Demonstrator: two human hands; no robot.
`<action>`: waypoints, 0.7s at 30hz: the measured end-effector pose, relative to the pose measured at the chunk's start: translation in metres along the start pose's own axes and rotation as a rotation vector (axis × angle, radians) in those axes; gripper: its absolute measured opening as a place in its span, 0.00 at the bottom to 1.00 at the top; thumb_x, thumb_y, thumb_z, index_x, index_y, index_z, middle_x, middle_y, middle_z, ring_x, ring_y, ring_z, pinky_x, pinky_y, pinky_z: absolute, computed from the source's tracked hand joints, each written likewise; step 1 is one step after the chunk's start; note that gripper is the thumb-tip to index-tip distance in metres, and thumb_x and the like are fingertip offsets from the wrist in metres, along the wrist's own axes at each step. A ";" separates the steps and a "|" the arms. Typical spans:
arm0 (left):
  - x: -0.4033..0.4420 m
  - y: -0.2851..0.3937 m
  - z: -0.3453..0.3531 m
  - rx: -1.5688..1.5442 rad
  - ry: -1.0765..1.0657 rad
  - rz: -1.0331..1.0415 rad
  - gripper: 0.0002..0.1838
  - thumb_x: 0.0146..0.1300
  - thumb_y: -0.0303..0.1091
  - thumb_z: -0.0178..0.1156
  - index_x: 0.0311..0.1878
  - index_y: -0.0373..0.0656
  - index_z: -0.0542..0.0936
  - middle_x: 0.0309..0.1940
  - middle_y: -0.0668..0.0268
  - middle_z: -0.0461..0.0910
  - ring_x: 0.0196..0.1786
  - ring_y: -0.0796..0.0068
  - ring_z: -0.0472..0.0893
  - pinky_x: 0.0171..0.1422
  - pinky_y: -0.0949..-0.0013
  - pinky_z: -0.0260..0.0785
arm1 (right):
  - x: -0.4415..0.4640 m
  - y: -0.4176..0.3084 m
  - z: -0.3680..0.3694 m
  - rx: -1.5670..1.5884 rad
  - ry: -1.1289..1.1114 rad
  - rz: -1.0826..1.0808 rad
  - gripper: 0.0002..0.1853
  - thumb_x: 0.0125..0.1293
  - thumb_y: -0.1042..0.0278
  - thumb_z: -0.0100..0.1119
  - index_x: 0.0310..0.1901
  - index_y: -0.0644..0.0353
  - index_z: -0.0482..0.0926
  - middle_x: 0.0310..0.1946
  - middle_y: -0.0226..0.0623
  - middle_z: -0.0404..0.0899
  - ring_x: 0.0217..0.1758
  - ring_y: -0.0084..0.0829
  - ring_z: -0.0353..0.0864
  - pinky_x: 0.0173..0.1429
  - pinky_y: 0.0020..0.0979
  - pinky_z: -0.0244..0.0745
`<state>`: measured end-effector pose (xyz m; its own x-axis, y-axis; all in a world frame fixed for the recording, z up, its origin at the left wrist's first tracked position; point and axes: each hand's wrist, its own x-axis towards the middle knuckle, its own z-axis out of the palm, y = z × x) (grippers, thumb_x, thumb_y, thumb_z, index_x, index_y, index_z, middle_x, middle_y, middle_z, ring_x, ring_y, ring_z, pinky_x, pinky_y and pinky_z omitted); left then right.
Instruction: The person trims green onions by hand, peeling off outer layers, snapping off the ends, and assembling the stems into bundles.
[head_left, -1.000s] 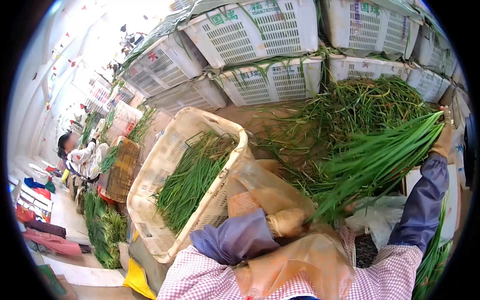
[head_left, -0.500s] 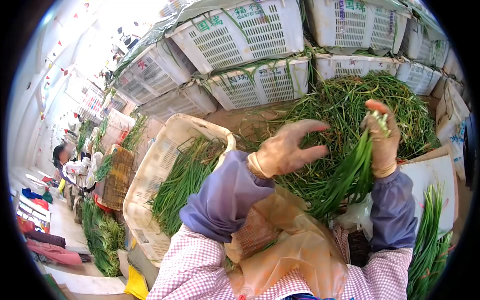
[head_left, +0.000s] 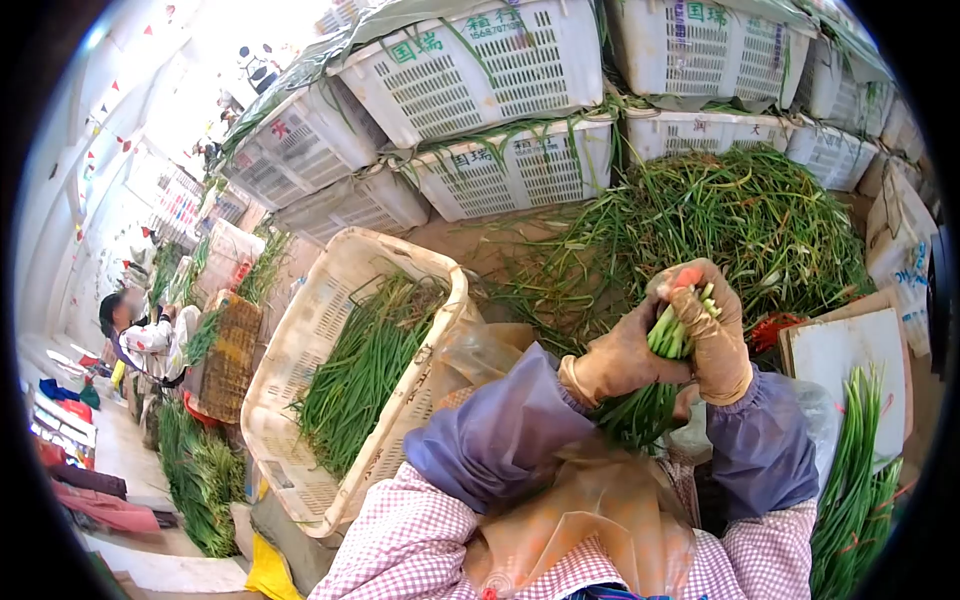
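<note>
Bunch of green stalks (head_left: 670, 338), gripped between my two hands just right of the middle of the frame, pale cut ends pointing up and long leaves hanging down toward my lap. My left hand (head_left: 632, 352), in a tan glove, curls around the bunch from the lower left. My right hand (head_left: 722, 335), gloved too, wraps it from the right, fingers bent close to the pale ends. How hard either one squeezes, I cannot tell. Holding near the ends probably keeps the stalks together and level, while the leaves fall free.

Just beyond my hands, toward the upper right, a loose heap of greens (head_left: 760, 220) covers the floor, near enough for an easy reach. At centre left a whitish plastic basket (head_left: 305, 345) stands tilted in view, with long greens (head_left: 370, 375) lying mostly lengthwise inside, perhaps so they stay straight. At the lower right, bunches with red ties (head_left: 850, 470) lie partly over a pale board (head_left: 845, 348), apart from the heap, which seems to stop them mixing.

Slotted white crates (head_left: 480, 75) are stacked across the top, likely to save floor space. A clear apron (head_left: 575, 510) covers my checked clothes. Far left, another person (head_left: 150, 340) sits among more greens.
</note>
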<state>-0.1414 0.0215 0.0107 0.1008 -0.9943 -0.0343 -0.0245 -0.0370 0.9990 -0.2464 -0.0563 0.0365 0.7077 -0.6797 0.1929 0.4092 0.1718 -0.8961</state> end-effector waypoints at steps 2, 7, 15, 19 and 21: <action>-0.005 -0.006 0.004 -0.041 0.059 0.097 0.40 0.41 0.39 0.75 0.57 0.39 0.66 0.52 0.63 0.72 0.54 0.71 0.71 0.60 0.66 0.64 | -0.001 0.004 -0.002 0.007 -0.162 -0.057 0.05 0.63 0.70 0.57 0.38 0.58 0.73 0.35 0.29 0.74 0.40 0.20 0.71 0.48 0.23 0.67; -0.016 -0.015 0.009 0.019 -0.085 -0.058 0.32 0.50 0.41 0.70 0.56 0.41 0.69 0.50 0.63 0.75 0.53 0.72 0.73 0.58 0.67 0.65 | 0.007 -0.003 -0.020 -0.330 -0.316 0.130 0.11 0.63 0.64 0.54 0.31 0.63 0.78 0.29 0.32 0.77 0.34 0.25 0.74 0.42 0.27 0.70; -0.020 -0.028 0.006 -0.195 -0.176 -0.084 0.20 0.56 0.31 0.64 0.51 0.41 0.72 0.42 0.70 0.77 0.46 0.80 0.75 0.55 0.72 0.67 | 0.035 -0.089 -0.076 -0.108 0.085 -0.414 0.15 0.68 0.60 0.46 0.45 0.62 0.77 0.43 0.41 0.78 0.47 0.33 0.78 0.59 0.35 0.70; -0.011 -0.021 0.018 -0.139 -0.169 -0.032 0.19 0.56 0.32 0.65 0.50 0.40 0.72 0.40 0.68 0.78 0.43 0.78 0.77 0.52 0.71 0.69 | 0.015 -0.062 -0.024 -0.640 -0.445 -0.342 0.23 0.66 0.52 0.49 0.56 0.60 0.71 0.56 0.45 0.71 0.60 0.38 0.69 0.66 0.39 0.61; -0.006 -0.061 0.022 0.395 -0.045 0.508 0.19 0.55 0.35 0.66 0.47 0.42 0.72 0.39 0.68 0.77 0.44 0.78 0.76 0.50 0.71 0.69 | 0.013 -0.024 -0.028 -1.242 -0.762 -0.369 0.28 0.63 0.49 0.51 0.59 0.59 0.69 0.56 0.48 0.70 0.63 0.41 0.66 0.68 0.39 0.57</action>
<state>-0.1629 0.0277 -0.0506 -0.0617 -0.9005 0.4305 -0.4233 0.4143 0.8058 -0.2629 -0.0892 0.0499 0.9581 0.0424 0.2833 0.1680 -0.8843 -0.4357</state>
